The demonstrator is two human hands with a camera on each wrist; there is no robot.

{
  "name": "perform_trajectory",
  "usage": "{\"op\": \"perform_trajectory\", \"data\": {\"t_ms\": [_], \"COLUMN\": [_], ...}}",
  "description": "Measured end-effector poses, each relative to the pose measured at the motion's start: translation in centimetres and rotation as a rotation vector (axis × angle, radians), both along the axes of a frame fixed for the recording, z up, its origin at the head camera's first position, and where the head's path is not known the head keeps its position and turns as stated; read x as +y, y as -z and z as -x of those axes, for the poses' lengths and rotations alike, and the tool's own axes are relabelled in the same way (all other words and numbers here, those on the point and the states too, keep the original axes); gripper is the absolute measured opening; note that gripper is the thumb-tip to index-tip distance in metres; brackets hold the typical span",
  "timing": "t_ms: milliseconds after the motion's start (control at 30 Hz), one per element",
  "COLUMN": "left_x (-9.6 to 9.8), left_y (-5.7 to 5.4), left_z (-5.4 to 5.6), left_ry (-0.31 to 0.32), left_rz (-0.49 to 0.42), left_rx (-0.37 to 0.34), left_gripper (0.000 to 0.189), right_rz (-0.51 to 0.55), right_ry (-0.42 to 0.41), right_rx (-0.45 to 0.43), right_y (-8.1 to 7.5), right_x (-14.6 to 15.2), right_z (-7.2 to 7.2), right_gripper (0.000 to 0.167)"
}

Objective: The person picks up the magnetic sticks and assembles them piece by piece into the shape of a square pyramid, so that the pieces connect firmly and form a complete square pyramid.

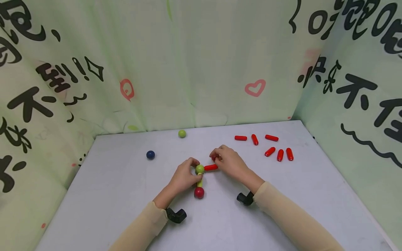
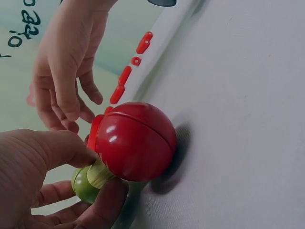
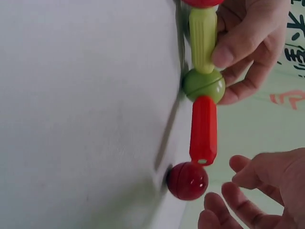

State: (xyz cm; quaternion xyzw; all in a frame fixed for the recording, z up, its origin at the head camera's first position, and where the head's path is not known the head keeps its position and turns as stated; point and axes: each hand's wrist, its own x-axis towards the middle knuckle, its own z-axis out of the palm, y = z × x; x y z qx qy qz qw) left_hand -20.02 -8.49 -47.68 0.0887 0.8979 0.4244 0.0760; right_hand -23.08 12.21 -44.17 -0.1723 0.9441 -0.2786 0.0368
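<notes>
My left hand (image 1: 185, 176) grips a green ball (image 1: 199, 169) and the yellow-green stick (image 3: 203, 40) joined to it. At the stick's near end sits a red ball (image 2: 136, 141). A red stick (image 1: 210, 167) reaches from the green ball toward my right hand (image 1: 230, 164). In the right wrist view, a second red ball (image 3: 187, 181) lies at that stick's far end. My right fingers (image 3: 240, 205) are loosely bent beside this ball, apart from it; in the head view the hand mostly hides the ball.
Several loose red sticks (image 1: 271, 138) lie at the back right of the white table (image 1: 103, 195). A dark blue ball (image 1: 150, 154) and another green ball (image 1: 181, 133) lie toward the back left. Printed curtains (image 1: 201, 69) surround the table's back and sides.
</notes>
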Motion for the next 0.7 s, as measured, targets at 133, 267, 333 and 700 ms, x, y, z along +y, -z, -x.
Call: {"op": "perform_trajectory", "data": {"t_ms": [133, 267, 333, 700], "left_x": [-0.2, -0.4, -0.5, -0.7], "left_y": [0.0, 0.0, 0.1, 0.2], "left_z": [0.1, 0.1, 0.1, 0.2], "left_ry": [-0.007, -0.012, -0.007, 0.038], "left_rz": [0.001, 0.003, 0.004, -0.036], "left_rx": [-0.016, -0.018, -0.015, -0.076], "left_gripper": [0.041, 0.040, 0.039, 0.030], "right_rz": [-0.019, -0.055, -0.061, -0.038], "right_ry": [-0.012, -0.052, -0.053, 0.064], "right_rx": [0.034, 0.043, 0.027, -0.041], "right_y": [0.1, 0.4, 0.6, 1.4], "right_x": [0.4, 0.6, 0.7, 1.3], "right_z": [0.6, 1.0, 1.1, 0.9], "right_gripper": [0.024, 0.026, 0.025, 0.022]}}
